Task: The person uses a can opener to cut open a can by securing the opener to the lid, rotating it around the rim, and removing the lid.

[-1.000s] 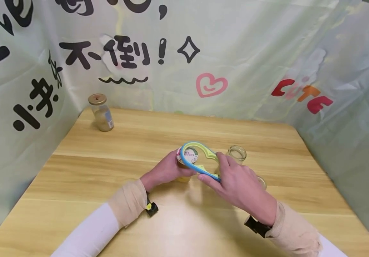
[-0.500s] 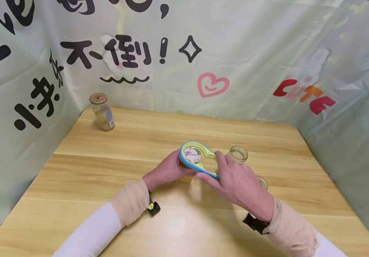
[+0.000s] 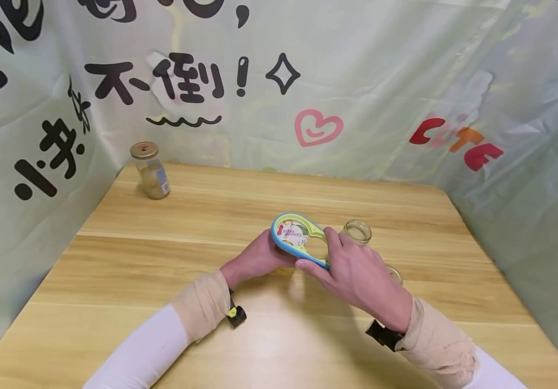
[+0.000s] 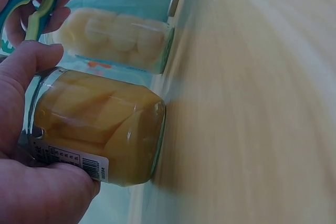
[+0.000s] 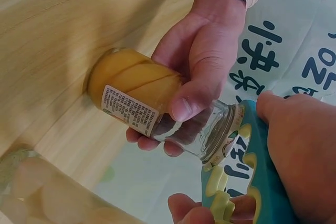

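My left hand [image 3: 259, 253] grips a glass jar of yellow fruit pieces [image 4: 100, 124], standing on the table; the fingers and thumb wrap its upper half. Its printed lid [image 3: 292, 233] shows through the loop of a blue and yellow-green jar opener [image 3: 315, 230]. My right hand [image 3: 363, 275] holds the opener by its handles, fingers curled around them. In the right wrist view, the opener's toothed inner edge lies right at the lid's rim. Part of the jar is hidden by the left hand in the head view.
A jar of pale round fruit [image 4: 115, 38] with an uncovered rim stands just beyond the right hand. Near it lies a loose lid [image 3: 395, 274]. A gold-lidded glass jar [image 3: 152, 173] stands at the back left. Printed cloth [image 3: 259, 135] walls the table.
The jar's lid has shifted right, into the opener's loop, which earlier only partly overlapped it. The left hand moved slightly right with the jar; the right hand still holds the opener.
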### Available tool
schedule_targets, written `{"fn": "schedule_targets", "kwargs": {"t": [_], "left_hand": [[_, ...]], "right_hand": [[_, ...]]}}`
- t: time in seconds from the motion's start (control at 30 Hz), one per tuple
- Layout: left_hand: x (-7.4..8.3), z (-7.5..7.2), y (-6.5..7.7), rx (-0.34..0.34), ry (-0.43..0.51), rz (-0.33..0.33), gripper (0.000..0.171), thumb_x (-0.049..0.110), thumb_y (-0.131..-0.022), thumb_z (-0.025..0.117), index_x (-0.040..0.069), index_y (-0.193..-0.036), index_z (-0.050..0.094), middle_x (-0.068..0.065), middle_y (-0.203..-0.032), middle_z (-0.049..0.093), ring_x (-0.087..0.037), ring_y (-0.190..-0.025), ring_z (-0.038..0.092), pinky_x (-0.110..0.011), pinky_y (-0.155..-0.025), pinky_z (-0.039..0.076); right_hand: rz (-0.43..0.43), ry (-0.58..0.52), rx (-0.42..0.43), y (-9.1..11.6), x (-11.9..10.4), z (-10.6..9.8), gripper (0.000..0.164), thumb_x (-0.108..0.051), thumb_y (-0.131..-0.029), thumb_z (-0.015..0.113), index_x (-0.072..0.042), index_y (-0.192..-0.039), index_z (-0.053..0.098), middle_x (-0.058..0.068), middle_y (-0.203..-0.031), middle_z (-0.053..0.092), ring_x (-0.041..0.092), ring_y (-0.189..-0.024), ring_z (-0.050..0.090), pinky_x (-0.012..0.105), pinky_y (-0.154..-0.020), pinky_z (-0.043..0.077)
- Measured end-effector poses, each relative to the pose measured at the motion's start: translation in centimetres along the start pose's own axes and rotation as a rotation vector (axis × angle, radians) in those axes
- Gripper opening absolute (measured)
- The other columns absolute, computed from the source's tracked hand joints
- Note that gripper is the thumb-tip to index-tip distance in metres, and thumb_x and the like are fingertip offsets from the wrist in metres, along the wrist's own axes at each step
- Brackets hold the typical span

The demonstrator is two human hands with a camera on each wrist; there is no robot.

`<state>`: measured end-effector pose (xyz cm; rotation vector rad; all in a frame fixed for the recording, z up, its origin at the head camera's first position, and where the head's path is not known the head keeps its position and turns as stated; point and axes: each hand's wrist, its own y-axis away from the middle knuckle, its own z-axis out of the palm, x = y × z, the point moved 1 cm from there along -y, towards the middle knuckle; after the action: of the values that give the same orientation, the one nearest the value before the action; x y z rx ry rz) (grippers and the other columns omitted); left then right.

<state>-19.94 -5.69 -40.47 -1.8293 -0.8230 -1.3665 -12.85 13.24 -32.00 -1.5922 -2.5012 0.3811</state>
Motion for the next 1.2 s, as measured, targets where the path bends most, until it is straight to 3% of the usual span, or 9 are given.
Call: {"fn": "schedule_targets", "kwargs": {"t": [0.33,0.5,0.77,1.0,1.2], "left_hand": [[0.2,0.2,-0.3,-0.002,-0.024,-0.003,0.065,0.014,-0.075,0.081,0.015,-0.132,0.05,0.002,-0.121,0.059,-0.013,-0.112,0.054,-0.032,-0.097,0.044],[0.3,0.3,-0.4,-0.004,-0.021,-0.013,0.065,0.01,-0.076,0.08,0.012,-0.133,0.049,-0.001,-0.121,0.059,-0.016,-0.112,0.054,-0.034,-0.097,0.044],[0.2,0.3,-0.4,0.003,-0.02,0.01,0.065,0.016,-0.075,0.082,0.018,-0.131,0.049,0.003,-0.12,0.059,-0.013,-0.11,0.054,-0.032,-0.095,0.045],[3.0,0.2,0.5,-0.006,-0.004,-0.037,0.063,0.009,-0.077,0.079,0.009,-0.133,0.048,-0.002,-0.122,0.059,-0.015,-0.112,0.054,-0.032,-0.096,0.044],[3.1,0.2,0.4,-0.002,-0.011,-0.047,0.064,0.009,-0.077,0.079,0.009,-0.133,0.048,-0.002,-0.122,0.058,-0.015,-0.112,0.054,-0.031,-0.096,0.044]], "right_hand": [[-0.049,0.041,0.035,0.2,0.2,0.2,0.077,-0.072,-0.086,0.046,0.001,-0.11,0.051,0.006,-0.069,0.049,0.018,-0.044,0.043,0.03,-0.036,0.036],[-0.04,0.032,0.033,0.2,0.2,0.3,0.08,-0.073,-0.086,0.045,0.002,-0.115,0.052,0.009,-0.074,0.055,0.02,-0.048,0.048,0.031,-0.037,0.039],[-0.045,0.07,0.054,0.0,0.2,0.1,0.083,-0.073,-0.085,0.045,0.003,-0.117,0.052,0.009,-0.073,0.059,0.023,-0.049,0.052,0.033,-0.036,0.039],[-0.02,0.052,0.014,0.0,0.3,0.0,0.083,-0.075,-0.086,0.042,0.002,-0.117,0.052,0.009,-0.076,0.059,0.022,-0.049,0.051,0.034,-0.037,0.041],[-0.013,0.039,-0.016,-0.1,0.3,-0.1,0.082,-0.076,-0.086,0.04,0.001,-0.113,0.052,0.005,-0.072,0.054,0.018,-0.048,0.045,0.032,-0.037,0.039]]}}
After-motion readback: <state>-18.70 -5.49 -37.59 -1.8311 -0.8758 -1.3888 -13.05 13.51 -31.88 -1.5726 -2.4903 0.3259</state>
